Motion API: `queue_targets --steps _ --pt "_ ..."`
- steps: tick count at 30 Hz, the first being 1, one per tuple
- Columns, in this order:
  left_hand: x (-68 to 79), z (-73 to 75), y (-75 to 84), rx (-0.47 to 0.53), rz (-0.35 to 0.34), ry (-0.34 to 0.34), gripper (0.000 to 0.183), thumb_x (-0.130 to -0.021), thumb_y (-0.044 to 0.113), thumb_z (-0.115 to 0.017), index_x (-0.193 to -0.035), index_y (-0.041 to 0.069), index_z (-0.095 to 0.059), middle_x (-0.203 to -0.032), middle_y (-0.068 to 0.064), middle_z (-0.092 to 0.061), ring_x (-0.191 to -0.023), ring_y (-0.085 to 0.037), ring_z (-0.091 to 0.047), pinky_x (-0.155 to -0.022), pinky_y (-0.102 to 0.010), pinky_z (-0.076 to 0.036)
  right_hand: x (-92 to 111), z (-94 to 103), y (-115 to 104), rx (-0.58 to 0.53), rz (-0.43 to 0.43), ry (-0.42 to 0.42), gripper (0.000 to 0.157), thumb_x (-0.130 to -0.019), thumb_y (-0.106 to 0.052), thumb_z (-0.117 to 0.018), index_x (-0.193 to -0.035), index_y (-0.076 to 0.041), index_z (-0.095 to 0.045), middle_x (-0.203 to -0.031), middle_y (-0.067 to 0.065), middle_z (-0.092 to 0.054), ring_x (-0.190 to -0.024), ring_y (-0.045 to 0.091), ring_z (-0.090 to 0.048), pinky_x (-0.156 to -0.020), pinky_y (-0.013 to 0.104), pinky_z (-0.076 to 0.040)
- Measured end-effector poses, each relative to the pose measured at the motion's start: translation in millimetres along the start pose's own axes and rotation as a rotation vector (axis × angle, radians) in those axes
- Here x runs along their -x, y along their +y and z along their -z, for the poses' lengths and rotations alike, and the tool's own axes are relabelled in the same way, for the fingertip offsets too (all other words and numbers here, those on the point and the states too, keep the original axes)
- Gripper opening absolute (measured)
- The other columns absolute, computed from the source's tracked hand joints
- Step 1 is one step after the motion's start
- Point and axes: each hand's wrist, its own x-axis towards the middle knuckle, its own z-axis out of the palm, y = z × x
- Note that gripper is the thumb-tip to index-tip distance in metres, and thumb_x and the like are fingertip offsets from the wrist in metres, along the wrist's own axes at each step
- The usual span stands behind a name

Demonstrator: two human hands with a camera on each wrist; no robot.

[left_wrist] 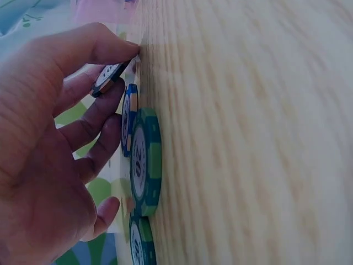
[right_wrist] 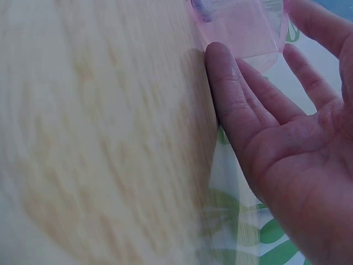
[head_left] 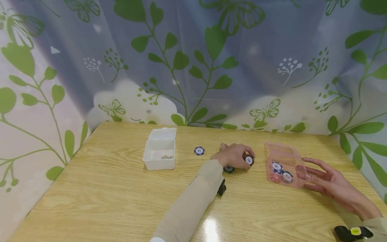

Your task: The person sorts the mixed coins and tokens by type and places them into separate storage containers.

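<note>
My left hand [head_left: 234,155] pinches a black poker chip [head_left: 249,160] between thumb and fingertips, tilted just above the table. Beneath that hand lies a green chip [head_left: 228,169]; the left wrist view shows a blue chip [left_wrist: 129,118], a green chip marked 20 [left_wrist: 145,165] and another green one [left_wrist: 141,243] close by. To the right, a translucent pink box [head_left: 294,164] with its lid raised contains a few chips, blue [head_left: 277,167] and red [head_left: 275,177] among them. My right hand [head_left: 331,179] touches the box's right side with nearly straight fingers.
A white open-lidded box [head_left: 158,164] with some small shiny pieces [head_left: 167,157] in it stands left of centre. Between it and my left hand lies a blue chip marked 10 [head_left: 199,151]. A leaf-patterned curtain [head_left: 193,67] hangs along the back edge of the wooden table [head_left: 105,188].
</note>
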Motion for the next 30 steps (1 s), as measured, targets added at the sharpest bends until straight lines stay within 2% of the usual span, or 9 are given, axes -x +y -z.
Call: queue_targets --steps 3,8,22,28,30 --pt "1.0 0.9 -1.4 -0.008 -0.014 -0.002 0.027 -0.091 0.032 -0.075 -0.117 0.037 -0.069 -0.088 0.019 -0.065 -0.084 -0.006 -0.059 -0.097 -0.05 -0.02 0 -0.2 -1 -0.013 0.012 -0.007 0.057 -0.107 0.006 -0.039 -0.157 -0.021 -0.031 -0.137 -0.018 -0.063 -0.119 0.007 -0.068 -0.09 0.031 -0.06" --pt "1.5 2.3 -4.9 -0.009 -0.022 0.004 0.03 -0.09 0.027 -0.076 -0.118 0.037 -0.069 -0.087 0.02 -0.065 -0.083 -0.006 -0.058 -0.092 -0.047 -0.019 1 -0.8 -2 -0.015 0.015 -0.004 0.056 -0.107 0.006 -0.039 -0.156 -0.022 -0.033 -0.136 -0.018 -0.063 -0.118 0.006 -0.068 -0.089 0.03 -0.06" --pt "4.2 2.2 -12.6 0.03 -0.046 0.053 0.032 -0.087 0.03 -0.08 -0.116 0.034 -0.067 -0.081 0.015 -0.065 -0.077 -0.006 -0.057 -0.091 -0.045 -0.019 0 0.0 1 -0.021 0.004 -0.022 0.058 -0.108 0.005 -0.04 -0.158 -0.021 -0.028 -0.138 -0.018 -0.062 -0.12 0.007 -0.068 -0.091 0.031 -0.06" --pt "5.7 2.1 -14.5 0.049 -0.079 0.075 0.034 -0.088 0.03 -0.079 -0.119 0.032 -0.066 -0.082 0.014 -0.065 -0.077 -0.005 -0.058 -0.094 -0.046 -0.024 0 -0.4 0 -0.018 0.002 -0.008 0.057 -0.108 0.004 -0.04 -0.158 -0.021 -0.029 -0.137 -0.018 -0.063 -0.119 0.007 -0.068 -0.09 0.031 -0.06" --pt "6.3 2.4 -14.7 0.069 -0.095 0.077 0.036 -0.088 0.028 -0.079 -0.122 0.03 -0.066 -0.083 0.013 -0.065 -0.077 -0.004 -0.058 -0.095 -0.044 -0.029 0 -0.1 0 -0.024 0.003 -0.005 0.057 -0.108 0.005 -0.04 -0.157 -0.022 -0.031 -0.136 -0.018 -0.063 -0.118 0.007 -0.068 -0.09 0.031 -0.06"
